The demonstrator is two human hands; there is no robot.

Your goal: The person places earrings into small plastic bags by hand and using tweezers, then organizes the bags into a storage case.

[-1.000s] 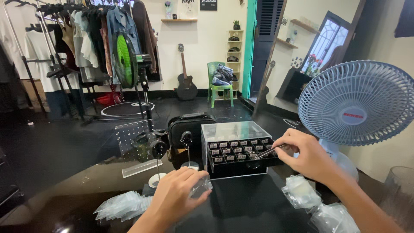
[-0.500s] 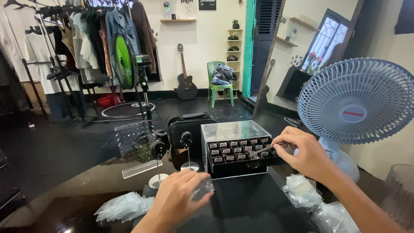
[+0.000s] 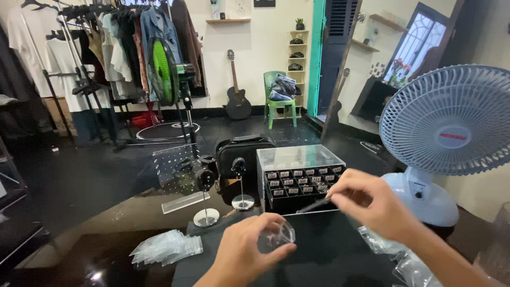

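Observation:
My left hand [image 3: 249, 250] holds a small clear plastic bag [image 3: 278, 235] on the dark mat near the table's front. My right hand [image 3: 372, 202] grips thin dark tweezers [image 3: 314, 205], whose tip points at the front of a clear-topped black box [image 3: 300, 178]. The box holds rows of small labelled compartments and stands just behind both hands.
A pile of clear bags [image 3: 167, 247] lies at the left, more bags [image 3: 396, 255] at the right. Two small round-based stands [image 3: 206, 199] and a black pouch [image 3: 241, 157] sit behind. A white table fan [image 3: 451, 138] stands at the right. Clothes racks and a guitar fill the room beyond.
My right hand with the tweezers has drawn back a little from the box toward me. My left hand has lifted and shifted the clear bag slightly right.

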